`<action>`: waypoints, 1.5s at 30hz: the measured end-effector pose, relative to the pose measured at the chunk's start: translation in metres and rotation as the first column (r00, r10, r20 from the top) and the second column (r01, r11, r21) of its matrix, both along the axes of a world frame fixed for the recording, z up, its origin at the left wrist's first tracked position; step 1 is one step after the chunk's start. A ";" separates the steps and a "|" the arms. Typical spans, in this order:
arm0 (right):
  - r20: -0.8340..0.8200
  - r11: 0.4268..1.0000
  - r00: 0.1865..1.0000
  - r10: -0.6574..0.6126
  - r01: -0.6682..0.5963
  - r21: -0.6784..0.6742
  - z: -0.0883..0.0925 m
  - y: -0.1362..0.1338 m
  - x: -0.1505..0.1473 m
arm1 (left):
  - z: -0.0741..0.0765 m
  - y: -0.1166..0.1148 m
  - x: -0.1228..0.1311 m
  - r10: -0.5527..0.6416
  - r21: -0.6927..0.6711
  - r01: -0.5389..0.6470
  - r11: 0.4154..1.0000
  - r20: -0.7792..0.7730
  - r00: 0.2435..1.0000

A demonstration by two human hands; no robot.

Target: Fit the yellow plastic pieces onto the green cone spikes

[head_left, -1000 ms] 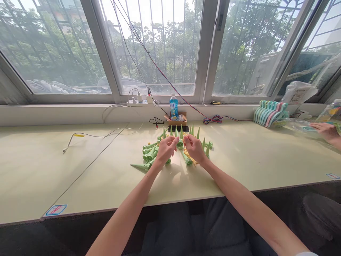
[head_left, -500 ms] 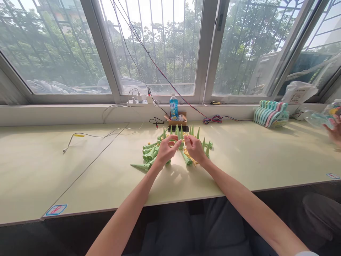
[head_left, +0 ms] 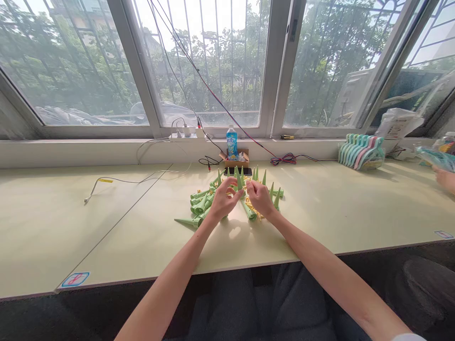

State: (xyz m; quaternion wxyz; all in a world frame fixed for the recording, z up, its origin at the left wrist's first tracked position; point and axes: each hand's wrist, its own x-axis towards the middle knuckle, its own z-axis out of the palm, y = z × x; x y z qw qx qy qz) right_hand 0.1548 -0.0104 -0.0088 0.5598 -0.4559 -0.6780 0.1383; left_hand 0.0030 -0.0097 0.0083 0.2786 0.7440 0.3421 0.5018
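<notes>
My left hand [head_left: 223,200] and my right hand [head_left: 259,198] meet over a heap of green plastic cones [head_left: 199,204] on the pale table [head_left: 106,222]. Together they pinch one green cone [head_left: 239,180], tip up, between them. Both hands have their fingers curled. Small yellow pieces [head_left: 251,207] lie under my right hand. Several cones stand upright behind the hands, others lie on their sides to the left.
A blue-labelled bottle [head_left: 232,142] stands by a small cardboard box [head_left: 237,159] at the window sill. Cables [head_left: 142,177] trail across the left of the table. A stack of pastel hangers [head_left: 360,151] sits far right, beside another person's hand [head_left: 444,179] holding a plastic bag.
The cone between my hands has been turned from low and sideways to tip up. The other person's hand at the far right has drawn back toward the edge with the bag.
</notes>
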 end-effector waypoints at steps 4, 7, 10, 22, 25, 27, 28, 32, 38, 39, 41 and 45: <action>-0.015 1.000 1.000 -0.008 0.008 0.003 0.000 0.001 0.000 | -0.004 0.003 0.000 0.042 0.110 -0.038 0.993 -0.034 0.999; -0.024 1.000 1.000 -0.002 0.002 0.003 0.000 0.000 0.000 | -0.007 0.006 0.000 0.063 0.170 -0.053 0.984 -0.053 0.997; -0.031 1.000 0.999 0.007 -0.006 0.009 0.000 0.000 -0.001 | -0.008 0.007 0.001 0.098 0.201 -0.083 0.976 -0.065 0.993; -0.069 0.999 0.997 0.032 -0.032 0.012 -0.002 0.001 0.002 | -0.002 0.005 0.001 0.122 -0.183 -0.103 0.978 0.097 0.988; -0.048 0.996 0.995 0.089 -0.089 -0.002 -0.001 0.000 0.002 | 0.002 0.001 0.001 0.037 -0.343 0.017 0.939 0.151 0.988; -0.035 0.993 0.992 0.121 -0.121 -0.009 0.000 -0.001 0.002 | 0.005 -0.001 0.002 -0.010 -0.396 0.079 0.915 0.174 0.985; -0.031 0.991 0.991 0.129 -0.130 -0.011 0.000 -0.001 0.001 | 0.005 -0.002 0.002 -0.022 -0.407 0.095 0.908 0.180 0.983; -0.034 0.990 0.990 0.138 -0.139 -0.018 -0.001 -0.001 0.002 | 0.006 -0.003 0.001 -0.035 -0.394 0.111 0.913 0.195 0.980; -0.014 0.996 0.996 0.092 -0.092 -0.009 -0.002 0.001 0.002 | 0.006 -0.003 0.001 -0.024 -0.370 0.085 0.925 0.164 0.986; -0.002 0.997 0.997 0.074 -0.074 -0.007 -0.002 0.001 0.002 | 0.006 -0.003 0.001 -0.021 -0.361 0.077 0.929 0.157 0.987; 0.021 0.999 0.999 0.039 -0.039 -0.008 -0.001 0.001 0.001 | 0.006 -0.003 0.001 -0.019 -0.339 0.065 0.939 0.136 0.990; 0.034 1.000 0.999 0.013 -0.013 -0.022 0.000 0.001 0.000 | 0.004 -0.001 0.001 -0.009 -0.274 0.033 0.961 0.088 0.996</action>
